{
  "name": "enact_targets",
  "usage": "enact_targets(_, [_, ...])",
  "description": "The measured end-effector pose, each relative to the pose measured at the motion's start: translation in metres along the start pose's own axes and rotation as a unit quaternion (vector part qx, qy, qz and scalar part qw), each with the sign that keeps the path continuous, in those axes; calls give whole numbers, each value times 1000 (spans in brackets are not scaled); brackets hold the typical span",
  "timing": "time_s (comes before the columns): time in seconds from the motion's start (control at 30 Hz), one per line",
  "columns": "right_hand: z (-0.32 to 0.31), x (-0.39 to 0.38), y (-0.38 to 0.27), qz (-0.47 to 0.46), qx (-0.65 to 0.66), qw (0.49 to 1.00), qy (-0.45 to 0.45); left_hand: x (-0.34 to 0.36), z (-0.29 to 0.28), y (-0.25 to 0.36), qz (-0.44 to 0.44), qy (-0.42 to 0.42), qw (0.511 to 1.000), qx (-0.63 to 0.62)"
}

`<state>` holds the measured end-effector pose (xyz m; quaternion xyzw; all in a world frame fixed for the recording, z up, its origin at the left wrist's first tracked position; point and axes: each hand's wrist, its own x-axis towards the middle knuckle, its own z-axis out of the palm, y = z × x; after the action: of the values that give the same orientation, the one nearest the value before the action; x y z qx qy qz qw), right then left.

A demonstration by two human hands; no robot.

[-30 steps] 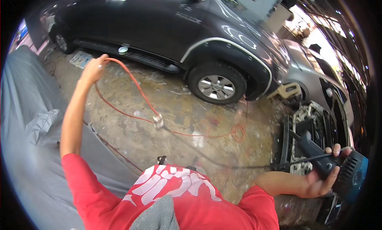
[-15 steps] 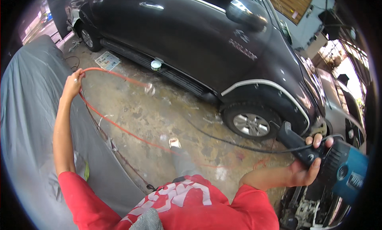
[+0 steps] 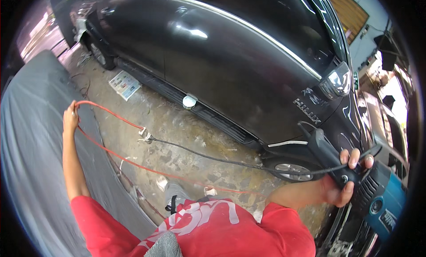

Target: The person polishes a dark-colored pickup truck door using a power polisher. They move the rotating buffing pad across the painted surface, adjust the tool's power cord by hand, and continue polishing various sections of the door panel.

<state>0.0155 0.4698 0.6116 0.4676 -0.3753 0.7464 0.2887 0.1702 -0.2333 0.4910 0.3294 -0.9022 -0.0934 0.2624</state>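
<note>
Cord swings wide, tool stays in the grip

A second ago the white plug [image 3: 144, 133] dangled well below the left hand [image 3: 71, 120]; now it hangs out to that hand's right, between the two hands. The black lead [image 3: 213, 157] runs from it in a long, shallow line to the tool [image 3: 385, 199].

The left hand has come across to the grey cover [image 3: 35, 123], fingers closed round the orange cord [image 3: 116, 115], whose second strand slants down past the shoes. The right hand [image 3: 335, 189] is wrapped round the tool's black handle, as before, out on the person's right, toward the front of the dark car [image 3: 222, 79].

To my eye, that means the tool is still joined to the cord, and the work just now is cord handling. I can't tell whether the tool is running.
</note>
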Motion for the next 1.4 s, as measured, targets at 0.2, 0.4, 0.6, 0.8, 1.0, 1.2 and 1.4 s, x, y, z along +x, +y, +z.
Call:
enact_targets(0.2, [105,-38,111,22,24,999,22,66,210,-46,-11,-211,966,-147])
enact_targets(0.4, [193,-100,153,72,-174,963,194,43,426,-71,82,-503,860,-22])
enact_targets(0.6, [286,-162,160,287,-289,857,317,41,535,-106,374,-614,681,137])
enact_targets(0.8, [365,-223,177,387,-255,767,444,51,479,37,309,-626,704,-127])
enact_targets(1.0, [333,-231,237,436,-167,776,424,69,252,207,322,-699,475,-426])
enact_targets(1.2, [280,-206,301,465,-284,796,266,80,172,266,257,-570,500,-599])
enact_targets(1.4, [234,-133,361,515,-313,795,69,119,217,288,108,-365,598,-705])
